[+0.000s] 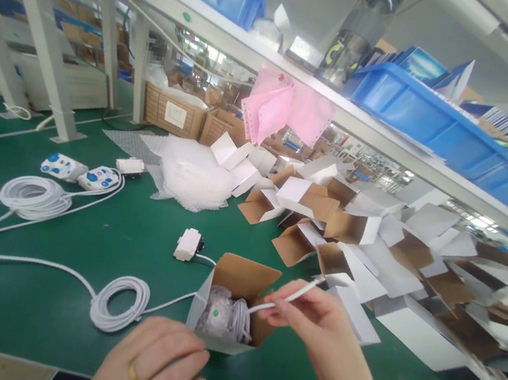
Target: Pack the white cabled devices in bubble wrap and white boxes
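Observation:
A small cardboard box (248, 274), white outside and brown inside, stands with its top flaps up on the green bench. Inside it lie a plastic-wrapped item with a green dot (216, 314) and a coil of white cable (240, 321). My right hand (311, 315) pinches the white cable's free length (303, 289) between thumb and fingers, at the box's right side. At the near left corner of the box is my left hand (154, 360), its fingers loosely bent, with nothing visible in them; whether it touches the box I cannot tell.
Several open white boxes (302, 191) are heaped at right. Bubble wrap (193, 174) lies behind. Coiled white cables (120, 304), patterned units (101, 179) and a white connector block (188, 245) are at left. Above runs a shelf with blue bins (412, 106) and hanging pink sheets (272, 106).

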`<state>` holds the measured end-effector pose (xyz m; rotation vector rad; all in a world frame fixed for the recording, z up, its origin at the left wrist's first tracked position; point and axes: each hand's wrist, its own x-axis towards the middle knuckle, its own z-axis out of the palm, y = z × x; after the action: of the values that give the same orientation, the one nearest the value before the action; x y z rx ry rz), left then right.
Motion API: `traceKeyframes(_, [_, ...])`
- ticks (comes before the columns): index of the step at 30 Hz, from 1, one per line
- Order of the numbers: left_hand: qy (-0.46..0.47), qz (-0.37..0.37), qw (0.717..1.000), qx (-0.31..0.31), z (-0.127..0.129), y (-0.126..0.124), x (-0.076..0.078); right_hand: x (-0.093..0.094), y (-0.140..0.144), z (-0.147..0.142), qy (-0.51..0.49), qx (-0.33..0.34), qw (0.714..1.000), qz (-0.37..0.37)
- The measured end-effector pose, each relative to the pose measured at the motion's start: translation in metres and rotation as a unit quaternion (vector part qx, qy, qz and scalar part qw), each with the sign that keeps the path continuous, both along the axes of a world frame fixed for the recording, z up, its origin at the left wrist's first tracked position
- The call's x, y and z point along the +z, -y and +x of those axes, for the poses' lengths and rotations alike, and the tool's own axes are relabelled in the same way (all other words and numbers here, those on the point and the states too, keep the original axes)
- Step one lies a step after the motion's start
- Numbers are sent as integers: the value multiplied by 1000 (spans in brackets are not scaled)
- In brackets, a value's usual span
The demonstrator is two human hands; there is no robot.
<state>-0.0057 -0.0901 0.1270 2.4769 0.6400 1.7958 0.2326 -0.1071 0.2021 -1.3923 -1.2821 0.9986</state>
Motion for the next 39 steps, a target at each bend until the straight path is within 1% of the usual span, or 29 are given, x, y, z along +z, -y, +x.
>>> traceKeyframes(1, [-9, 20, 1000, 11, 7, -3, 2, -5, -7, -4, 23, 21, 1000, -2])
traceKeyframes(3, [-51, 47, 997, 27, 19, -8, 1, -14, -20, -15, 86, 45, 995, 21])
traceKeyframes(6, [-154, 41, 987, 38, 30, -12, -9, -20, -27, -28, 154, 36, 985, 76])
traceKeyframes(8, [-194, 36, 980, 33, 33, -13, -17, -20, -26, -31, 178, 27, 978, 101])
traceKeyframes(10, [-198, 36, 979, 22, 33, -13, -22, -21, -21, -30, 154, 14, 984, 84])
traceKeyframes(13, [-189, 11, 982, 9, 31, -11, -23, -28, -15, -25, 54, -27, 998, 29])
traceKeyframes(15, [-190, 2, 982, 7, 30, -11, -21, -35, -12, -23, 18, -64, 997, 34])
traceKeyframes(17, [-186, 4, 982, 6, 30, -11, -20, -43, -10, -22, 18, -94, 994, 52])
traceKeyframes(21, [-184, -11, 983, 1, 30, -10, -20, -48, -8, -23, 30, -117, 992, 38])
traceKeyframes(26, [-184, -19, 983, -9, 29, -8, -21, -41, -8, -22, 22, -111, 994, 12])
traceKeyframes(27, [-183, -20, 983, -9, 29, -8, -21, -39, -7, -21, 35, -106, 994, 12])
traceKeyframes(29, [-183, -26, 983, -10, 29, -7, -21, -33, -4, -17, 100, -98, 990, 31])
traceKeyframes(31, [-187, -38, 982, -14, 29, -7, -22, -29, -1, -14, 207, -81, 972, 78])
traceKeyframes(32, [-182, -39, 982, -21, 29, -7, -22, -28, 0, -12, 264, -68, 956, 107])
traceKeyframes(33, [-164, -34, 985, -29, 28, -8, -23, -29, 1, -12, 321, -55, 936, 137])
traceKeyframes(35, [-90, -13, 995, -30, 27, -8, -24, -35, 2, -13, 428, -29, 883, 189])
traceKeyframes(36, [-44, -15, 999, -11, 26, -8, -24, -39, 2, -15, 475, -18, 855, 207])
traceKeyframes(37, [0, -34, 999, 18, 26, -9, -24, -45, 1, -18, 510, -12, 831, 222])
traceKeyframes(38, [32, -66, 996, 48, 25, -9, -24, -51, 0, -21, 536, -9, 811, 233])
traceKeyframes(39, [40, -104, 991, 71, 26, -10, -25, -57, -2, -24, 553, -8, 798, 238])
